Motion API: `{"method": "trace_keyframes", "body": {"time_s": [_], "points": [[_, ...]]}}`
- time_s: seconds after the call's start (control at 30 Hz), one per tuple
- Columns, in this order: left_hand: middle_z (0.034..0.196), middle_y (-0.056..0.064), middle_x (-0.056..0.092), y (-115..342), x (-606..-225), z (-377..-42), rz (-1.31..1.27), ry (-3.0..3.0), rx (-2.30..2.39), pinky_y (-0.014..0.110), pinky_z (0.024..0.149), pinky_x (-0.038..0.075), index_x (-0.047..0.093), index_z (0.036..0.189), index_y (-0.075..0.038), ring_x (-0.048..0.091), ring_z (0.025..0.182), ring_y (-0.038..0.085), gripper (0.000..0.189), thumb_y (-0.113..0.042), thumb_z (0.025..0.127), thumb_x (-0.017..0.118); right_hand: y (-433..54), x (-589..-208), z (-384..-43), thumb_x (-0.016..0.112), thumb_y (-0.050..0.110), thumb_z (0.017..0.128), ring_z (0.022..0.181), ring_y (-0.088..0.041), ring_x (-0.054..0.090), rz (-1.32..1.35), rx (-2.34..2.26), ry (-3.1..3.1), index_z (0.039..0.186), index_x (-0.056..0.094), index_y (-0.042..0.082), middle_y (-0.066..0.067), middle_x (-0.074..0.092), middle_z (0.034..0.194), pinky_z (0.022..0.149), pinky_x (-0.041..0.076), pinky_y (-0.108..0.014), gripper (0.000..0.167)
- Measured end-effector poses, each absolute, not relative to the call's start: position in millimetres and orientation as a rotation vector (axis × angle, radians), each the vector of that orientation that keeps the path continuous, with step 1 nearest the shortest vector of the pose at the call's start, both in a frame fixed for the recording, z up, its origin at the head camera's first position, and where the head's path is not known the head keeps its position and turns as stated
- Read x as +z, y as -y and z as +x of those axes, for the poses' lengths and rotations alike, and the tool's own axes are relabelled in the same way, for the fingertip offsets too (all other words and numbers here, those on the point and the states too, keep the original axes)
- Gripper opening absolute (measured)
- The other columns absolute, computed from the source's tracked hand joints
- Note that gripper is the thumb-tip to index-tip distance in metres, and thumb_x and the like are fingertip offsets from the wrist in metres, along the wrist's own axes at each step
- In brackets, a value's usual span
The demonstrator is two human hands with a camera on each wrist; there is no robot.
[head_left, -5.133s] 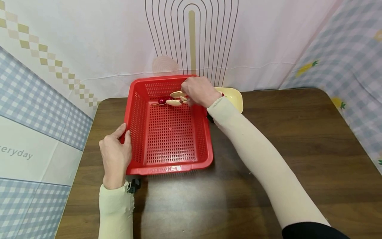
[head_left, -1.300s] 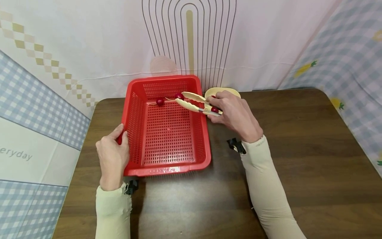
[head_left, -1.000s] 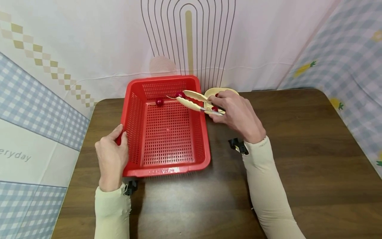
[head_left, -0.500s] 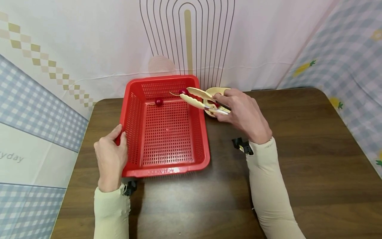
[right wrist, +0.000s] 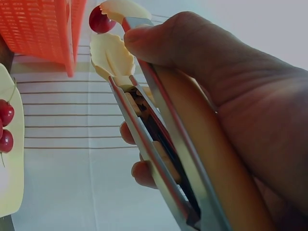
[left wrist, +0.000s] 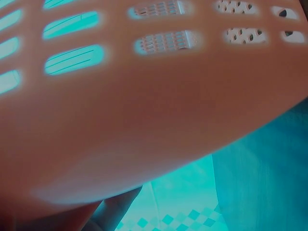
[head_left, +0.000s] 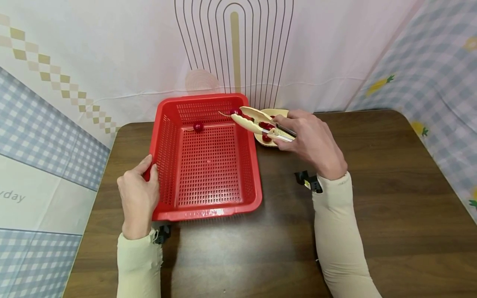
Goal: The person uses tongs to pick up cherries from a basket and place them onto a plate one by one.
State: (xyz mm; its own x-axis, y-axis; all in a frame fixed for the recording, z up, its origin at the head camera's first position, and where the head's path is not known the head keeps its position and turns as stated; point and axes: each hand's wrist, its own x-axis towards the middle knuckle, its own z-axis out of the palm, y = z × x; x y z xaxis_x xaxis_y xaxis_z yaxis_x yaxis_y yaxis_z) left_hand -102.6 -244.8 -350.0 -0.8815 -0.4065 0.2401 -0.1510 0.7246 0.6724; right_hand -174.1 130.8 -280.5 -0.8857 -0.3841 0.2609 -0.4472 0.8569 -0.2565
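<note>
My right hand (head_left: pixel 316 138) grips a pair of tongs (head_left: pixel 249 120) with cream scalloped tips and metal arms. At the tips is a stemmed red cherry (head_left: pixel 236 112), over the right back rim of the basket; the right wrist view shows this cherry (right wrist: pixel 101 20) at the tongs' cream ends. My left hand (head_left: pixel 139 192) pinches the left rim of the red plastic basket (head_left: pixel 208 211). One cherry (head_left: pixel 198 126) lies inside, near the back left. Right of the basket stands a cream dish (head_left: pixel 277 112) holding several cherries, partly hidden by the tongs and hand.
The basket stands on a dark wooden table (head_left: pixel 391 186). Behind it hangs a pale patterned cloth (head_left: pixel 316 49), right at the table's back edge. Checked cloth (head_left: pixel 428 82) covers the right side. The left wrist view is mostly filled by the basket wall (left wrist: pixel 144 106).
The right hand has come from inside the basket, with the tongs taking hold of a cherry there, lifting it up and carrying it right to the rim. The left hand stays put.
</note>
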Motion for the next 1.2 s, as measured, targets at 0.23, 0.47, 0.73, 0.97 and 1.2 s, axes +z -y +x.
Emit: {"method": "trace_keyframes", "body": {"time_s": [0.23, 0.47, 0.73, 0.97, 1.2], "points": [[0.130, 0.005, 0.070, 245, -350, -103, 0.431, 2.563, -0.939, 0.053, 0.081, 0.061, 0.067, 0.133, -0.013, 0.070, 0.114, 0.034, 0.034, -0.019, 0.100, 0.062, -141, -281, -173, 0.079, 0.021, 0.087, 0.073, -0.020, 0.047, 0.613, 0.481, 2.793, 0.115, 0.073, 0.020, -0.003, 0.053, 0.080, 0.062, 0.039, -0.034, 0.029], [0.129, 0.007, 0.071, 245, -349, -103, 0.438, 2.556, -0.942, 0.052, 0.091, 0.058, 0.068, 0.132, -0.012, 0.070, 0.116, 0.034, 0.034, -0.018, 0.099, 0.062, -153, -279, -173, 0.079, 0.020, 0.087, 0.075, -0.021, 0.047, 0.581, 0.501, 2.805, 0.125, 0.072, 0.014, -0.005, 0.057, 0.084, 0.067, 0.038, -0.034, 0.039], [0.128, 0.006, 0.071, 245, -350, -103, 0.432, 2.547, -0.951, 0.053, 0.093, 0.057, 0.069, 0.131, -0.013, 0.069, 0.116, 0.035, 0.033, -0.017, 0.099, 0.064, -167, -278, -173, 0.077, 0.018, 0.088, 0.075, -0.022, 0.050, 0.518, 0.557, 2.810, 0.128, 0.072, 0.013, -0.007, 0.060, 0.087, 0.067, 0.038, -0.035, 0.041], [0.128, 0.007, 0.071, 244, -350, -103, 0.431, 2.548, -0.950, 0.054, 0.092, 0.057, 0.070, 0.131, -0.014, 0.070, 0.116, 0.036, 0.033, -0.018, 0.099, 0.063, -177, -279, -173, 0.077, 0.019, 0.087, 0.073, -0.021, 0.049, 0.472, 0.579, 2.821, 0.123, 0.074, 0.019, -0.005, 0.058, 0.083, 0.064, 0.037, -0.034, 0.036], [0.127, 0.009, 0.071, 245, -350, -103, 0.420, 2.539, -0.950, 0.055, 0.092, 0.057, 0.070, 0.131, -0.013, 0.070, 0.114, 0.037, 0.033, -0.016, 0.098, 0.064, -183, -280, -175, 0.078, 0.021, 0.087, 0.080, -0.023, 0.053, 0.414, 0.605, 2.873, 0.128, 0.072, 0.018, -0.005, 0.065, 0.093, 0.068, 0.040, -0.036, 0.042]]}}
